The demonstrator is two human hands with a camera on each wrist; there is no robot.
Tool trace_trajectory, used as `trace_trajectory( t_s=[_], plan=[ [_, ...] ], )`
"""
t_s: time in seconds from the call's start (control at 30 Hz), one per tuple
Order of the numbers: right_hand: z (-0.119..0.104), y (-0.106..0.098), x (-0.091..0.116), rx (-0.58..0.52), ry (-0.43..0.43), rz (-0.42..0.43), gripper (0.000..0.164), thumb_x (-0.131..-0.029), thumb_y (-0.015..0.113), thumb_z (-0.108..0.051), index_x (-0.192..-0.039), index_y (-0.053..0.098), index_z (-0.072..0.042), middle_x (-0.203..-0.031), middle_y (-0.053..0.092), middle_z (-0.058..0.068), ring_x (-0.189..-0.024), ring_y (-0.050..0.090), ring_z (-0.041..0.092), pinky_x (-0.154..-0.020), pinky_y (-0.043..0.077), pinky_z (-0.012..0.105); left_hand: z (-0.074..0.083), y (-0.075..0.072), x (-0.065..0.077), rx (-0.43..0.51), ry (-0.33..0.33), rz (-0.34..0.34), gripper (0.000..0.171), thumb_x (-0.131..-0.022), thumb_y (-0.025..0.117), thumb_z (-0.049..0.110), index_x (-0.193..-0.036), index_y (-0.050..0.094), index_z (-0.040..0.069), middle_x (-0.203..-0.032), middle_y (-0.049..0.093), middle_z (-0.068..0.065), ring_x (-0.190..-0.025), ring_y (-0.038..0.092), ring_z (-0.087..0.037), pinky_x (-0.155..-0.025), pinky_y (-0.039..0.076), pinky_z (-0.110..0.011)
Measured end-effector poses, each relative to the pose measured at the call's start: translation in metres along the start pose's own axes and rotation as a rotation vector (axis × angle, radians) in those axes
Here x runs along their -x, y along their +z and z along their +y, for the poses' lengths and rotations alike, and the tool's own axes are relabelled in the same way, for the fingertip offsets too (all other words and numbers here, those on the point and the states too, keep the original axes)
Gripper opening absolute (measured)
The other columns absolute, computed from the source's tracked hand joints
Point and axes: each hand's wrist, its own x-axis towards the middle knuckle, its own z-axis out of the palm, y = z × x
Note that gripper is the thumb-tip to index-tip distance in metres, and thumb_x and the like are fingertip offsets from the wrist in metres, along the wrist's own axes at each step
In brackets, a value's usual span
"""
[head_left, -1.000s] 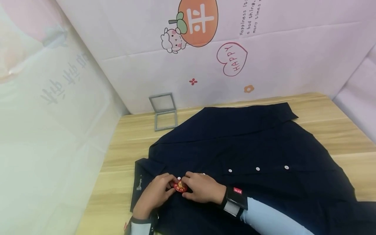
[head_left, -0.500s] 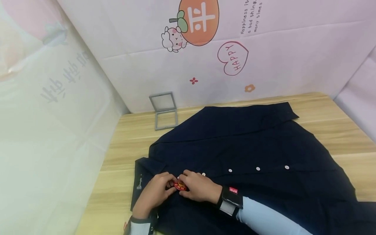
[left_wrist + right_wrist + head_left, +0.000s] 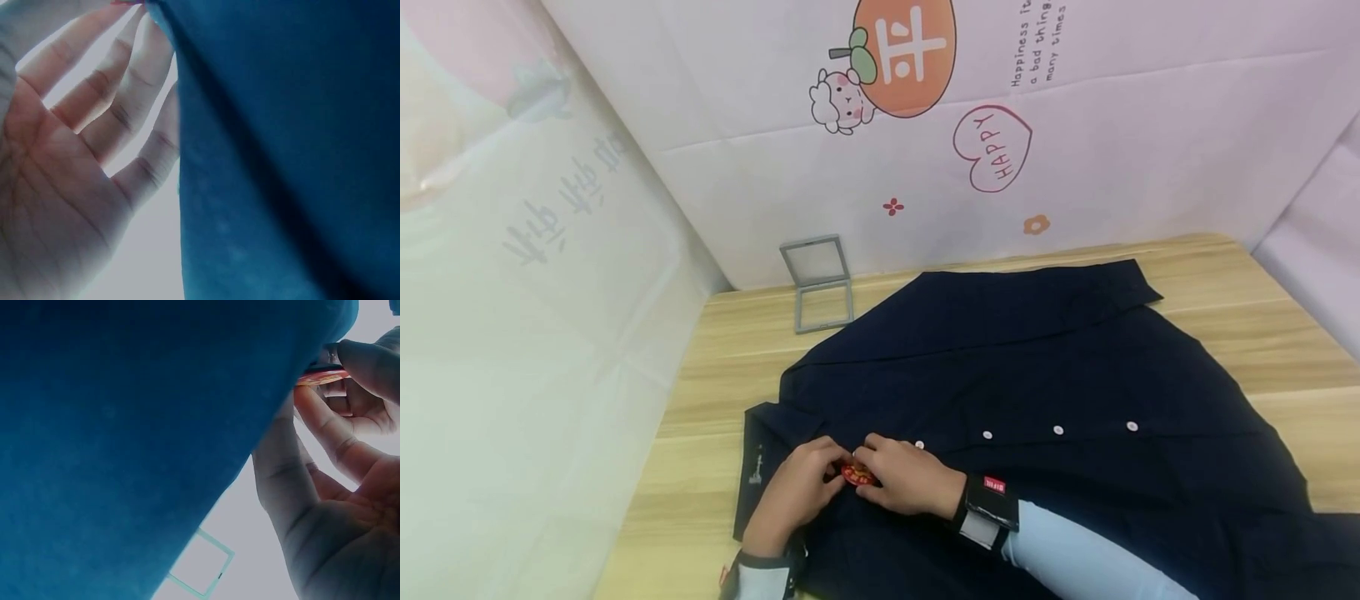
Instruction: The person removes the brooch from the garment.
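A small round red badge with yellow figures is held against a dark navy shirt, just below a white button on its front. My left hand pinches the badge's left edge between thumb and fingers. From the other side, my right hand grips it with bent fingers, covering part of its face. In the right wrist view the badge appears edge-on between fingertips, beside a raised fold of the shirt. Cloth fills the right half of the left wrist view; the badge's back is hidden.
The shirt lies spread over a wood-grain table, its collar at the left. A grey square frame case stands unfolded at the back left, against a printed white backdrop. White buttons run along the shirt front.
My right hand has shifted slightly left and closer to the left hand, covering more of the badge. The badge has tipped a little, and the button above it is now mostly covered.
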Motion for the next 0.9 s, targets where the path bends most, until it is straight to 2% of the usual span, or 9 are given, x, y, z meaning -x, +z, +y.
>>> trace_trajectory(
  t_s=[0.17, 0.37, 0.47, 0.67, 0.9],
  plan=[
    [-0.006, 0.005, -0.002, 0.053, 0.032, 0.047, 0.026, -0.090, 0.070, -0.033, -0.108, 0.065, -0.015, -0.092, 0.057, -0.002, -0.064, 0.048, 0.000, -0.054, 0.042, 0.016, 0.000, -0.001, 0.001, -0.017, 0.011, 0.000, 0.014, -0.081, 0.077, 0.004, -0.093, 0.073, 0.010, -0.088, 0.063, 0.003, -0.073, 0.059, -0.006, -0.064, 0.051, -0.021],
    [-0.019, 0.010, -0.004, 0.204, 0.065, 0.184, 0.022, -0.088, 0.072, -0.033, -0.097, 0.067, -0.014, -0.081, 0.058, -0.001, -0.054, 0.046, 0.004, -0.044, 0.035, 0.016, -0.001, -0.002, 0.001, -0.010, 0.017, 0.007, 0.014, -0.082, 0.075, 0.002, -0.095, 0.074, 0.009, -0.089, 0.064, 0.001, -0.073, 0.060, -0.007, -0.063, 0.051, -0.021],
    [-0.021, 0.012, -0.005, 0.253, 0.084, 0.221, 0.019, -0.086, 0.072, -0.031, -0.092, 0.067, -0.014, -0.076, 0.056, -0.002, -0.052, 0.043, 0.004, -0.041, 0.032, 0.017, -0.001, -0.001, 0.001, -0.005, 0.018, 0.018, 0.013, -0.083, 0.073, 0.001, -0.094, 0.074, 0.008, -0.088, 0.064, 0.001, -0.071, 0.059, -0.005, -0.062, 0.050, -0.020],
    [-0.022, 0.015, -0.008, 0.296, 0.104, 0.244, 0.016, -0.086, 0.071, -0.028, -0.090, 0.066, -0.014, -0.075, 0.056, -0.002, -0.051, 0.043, 0.006, -0.040, 0.030, 0.018, -0.002, 0.000, 0.000, -0.007, 0.019, 0.054, 0.010, -0.083, 0.074, 0.002, -0.091, 0.074, 0.009, -0.082, 0.063, 0.002, -0.066, 0.055, -0.003, -0.058, 0.047, -0.018],
    [-0.021, 0.014, -0.010, 0.256, 0.108, 0.216, 0.015, -0.087, 0.070, -0.026, -0.089, 0.063, -0.013, -0.075, 0.054, -0.002, -0.054, 0.044, 0.006, -0.043, 0.033, 0.018, -0.002, 0.000, 0.000, 0.003, 0.039, 0.092, 0.010, -0.081, 0.077, 0.003, -0.087, 0.074, 0.011, -0.082, 0.063, 0.004, -0.067, 0.057, -0.004, -0.060, 0.048, -0.017]
  ],
)
